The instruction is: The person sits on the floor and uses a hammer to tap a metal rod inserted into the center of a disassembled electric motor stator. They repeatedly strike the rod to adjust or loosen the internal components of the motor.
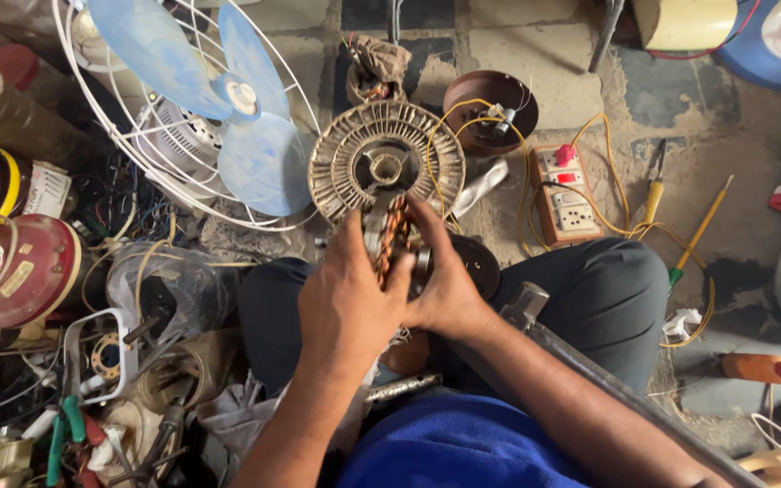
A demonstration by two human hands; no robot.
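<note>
Both hands grip a small motor stator with copper windings (393, 237), held above my lap. My left hand (347, 303) wraps its left side and my right hand (449, 287) holds the right side, fingers curled over the metal core. Just beyond the hands a round, ribbed, dusty fan motor housing (381, 163) lies on the stone floor. Yellow wires (449, 122) loop from it toward a brown bowl-shaped cover (490, 108).
A table fan with blue blades and a white wire guard (219, 108) lies at the upper left. A switch-and-socket board (567, 194), screwdrivers (700, 233) and yellow wire lie to the right. Motor parts, tape rolls and pliers (65, 425) crowd the left side.
</note>
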